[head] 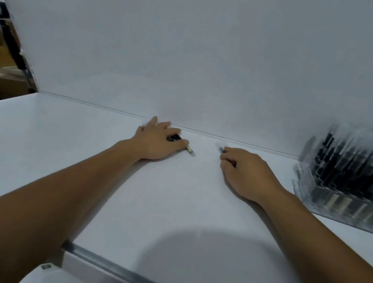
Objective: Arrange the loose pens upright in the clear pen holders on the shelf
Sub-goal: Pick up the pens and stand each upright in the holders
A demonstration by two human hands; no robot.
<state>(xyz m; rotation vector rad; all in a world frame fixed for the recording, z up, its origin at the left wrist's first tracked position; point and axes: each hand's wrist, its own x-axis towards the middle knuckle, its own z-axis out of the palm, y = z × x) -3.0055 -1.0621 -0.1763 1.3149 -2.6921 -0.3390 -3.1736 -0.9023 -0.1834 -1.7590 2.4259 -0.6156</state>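
My left hand (158,142) lies on the white shelf (70,136) near the back wall, its fingers closed over a dark pen (182,143) whose pale tip sticks out to the right. About a hand's width to the right, my right hand (247,173) rests with fingers curled on a second pen (221,149); only that pen's clear tip shows. A clear pen holder (342,193) packed with several upright black pens stands at the far right, blurred.
A white back wall (188,52) rises directly behind both hands. The shelf's front edge has a grey rail (113,267). Past the shelf's left end, dark blurred clutter (3,44) is visible.
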